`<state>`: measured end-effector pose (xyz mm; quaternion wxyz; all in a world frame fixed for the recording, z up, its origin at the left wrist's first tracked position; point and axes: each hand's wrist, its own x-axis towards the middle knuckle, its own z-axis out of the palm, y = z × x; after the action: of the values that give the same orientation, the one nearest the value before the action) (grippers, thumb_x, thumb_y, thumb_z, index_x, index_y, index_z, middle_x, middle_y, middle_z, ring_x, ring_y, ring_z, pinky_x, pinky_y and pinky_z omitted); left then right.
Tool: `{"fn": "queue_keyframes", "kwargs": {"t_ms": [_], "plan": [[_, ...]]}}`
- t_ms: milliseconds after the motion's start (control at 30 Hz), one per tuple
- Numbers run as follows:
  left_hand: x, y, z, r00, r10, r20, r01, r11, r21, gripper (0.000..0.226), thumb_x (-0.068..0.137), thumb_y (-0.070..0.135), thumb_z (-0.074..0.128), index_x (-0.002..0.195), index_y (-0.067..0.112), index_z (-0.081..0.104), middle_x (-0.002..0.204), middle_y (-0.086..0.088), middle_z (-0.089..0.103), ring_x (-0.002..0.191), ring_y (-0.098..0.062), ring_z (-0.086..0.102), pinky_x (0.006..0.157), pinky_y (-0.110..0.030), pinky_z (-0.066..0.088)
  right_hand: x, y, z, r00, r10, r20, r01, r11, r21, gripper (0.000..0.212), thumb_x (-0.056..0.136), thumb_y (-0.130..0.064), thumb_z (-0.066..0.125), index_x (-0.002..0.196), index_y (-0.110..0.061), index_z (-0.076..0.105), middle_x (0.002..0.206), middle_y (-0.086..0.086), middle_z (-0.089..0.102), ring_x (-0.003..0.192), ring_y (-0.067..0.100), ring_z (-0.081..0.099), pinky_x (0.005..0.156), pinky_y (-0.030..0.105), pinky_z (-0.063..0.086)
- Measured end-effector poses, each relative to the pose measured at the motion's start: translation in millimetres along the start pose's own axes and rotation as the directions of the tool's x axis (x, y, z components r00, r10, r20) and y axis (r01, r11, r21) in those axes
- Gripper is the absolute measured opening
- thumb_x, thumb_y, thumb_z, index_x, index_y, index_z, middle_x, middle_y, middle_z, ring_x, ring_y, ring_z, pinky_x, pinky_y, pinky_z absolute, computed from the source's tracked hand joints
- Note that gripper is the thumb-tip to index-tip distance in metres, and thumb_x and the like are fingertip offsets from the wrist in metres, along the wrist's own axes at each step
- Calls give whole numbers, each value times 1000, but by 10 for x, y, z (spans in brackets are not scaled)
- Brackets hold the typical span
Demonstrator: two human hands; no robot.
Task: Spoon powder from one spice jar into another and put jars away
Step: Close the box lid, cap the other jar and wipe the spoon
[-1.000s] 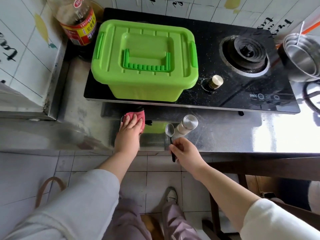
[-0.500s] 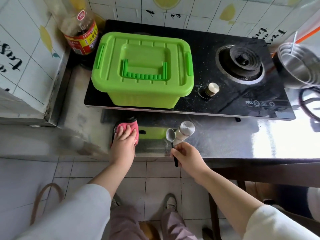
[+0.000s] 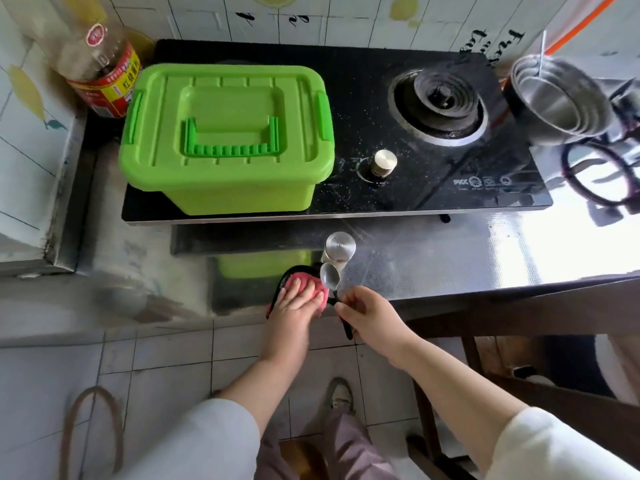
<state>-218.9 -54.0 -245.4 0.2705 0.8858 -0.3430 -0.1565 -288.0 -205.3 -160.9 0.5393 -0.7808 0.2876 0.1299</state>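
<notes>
Start from the spice jar (image 3: 339, 249): upright on the bench (image 3: 450, 265) near its front edge, steel cap on, so likely needs opening before any scooping. Just in front, nearly touching, find the spoon (image 3: 329, 276), bowl seemingly empty, black handle pinched in the right grip (image 3: 367, 315), fingers curled round it. Keep that bowl level; free the cap first. Alongside, note the left grip (image 3: 292, 313), fingers straight, flat on a pink pad (image 3: 301, 283); cannot tell what that is. Farther back, a shut green box (image 3: 225, 140) on the hob (image 3: 356, 116).
</notes>
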Motion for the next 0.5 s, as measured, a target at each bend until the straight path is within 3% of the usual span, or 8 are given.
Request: {"fn": "queue_keyframes", "kwargs": {"t_ms": [100,167,233,300,400,500], "plan": [[-37,97,49,1000,24,-12,-25,999,-40,57,83,12,25,122,10,66,138,-11,54,136,-35,33,115,-45,17,-71,49,-44,1000,10,-15,-9,999,32,20,92,-19,58,73,-19,51,65,-7,62,52,4,47,58,21,42],[-65,186,69,998,59,-35,-60,998,-28,51,83,10,30,116,10,70,132,-12,60,129,-40,45,108,-55,23,-113,104,-76,1000,6,-24,-5,999,40,18,91,-18,59,74,-19,52,68,-4,61,53,6,45,55,19,40],[-92,261,88,993,94,-66,-94,996,4,46,84,11,35,111,13,72,129,-9,63,125,-38,51,104,-57,36,-137,160,-101,1000,4,-27,-3,999,42,14,91,-19,59,79,-13,54,73,2,59,58,8,42,56,19,38],[-123,321,130,990,122,-75,-119,992,42,42,85,14,37,107,16,73,126,-4,66,123,-34,55,106,-42,42,-145,186,-124,999,5,-43,-3,999,47,16,90,-20,60,81,-8,54,72,3,56,60,9,41,59,22,37],[-217,381,187,994,101,-50,-101,995,0,41,85,15,37,108,21,72,121,0,68,122,-29,56,114,-25,23,-150,177,-138,998,9,-61,-4,997,80,15,91,-18,60,79,-12,53,65,-6,52,55,4,42,57,19,38],[-433,251,289,998,51,24,-50,998,-25,45,84,15,34,115,36,61,123,7,66,125,-20,54,115,-25,28,-145,147,-107,999,9,-36,-5,995,98,14,93,-15,58,80,-14,52,64,-8,57,51,1,45,54,17,39]]}}
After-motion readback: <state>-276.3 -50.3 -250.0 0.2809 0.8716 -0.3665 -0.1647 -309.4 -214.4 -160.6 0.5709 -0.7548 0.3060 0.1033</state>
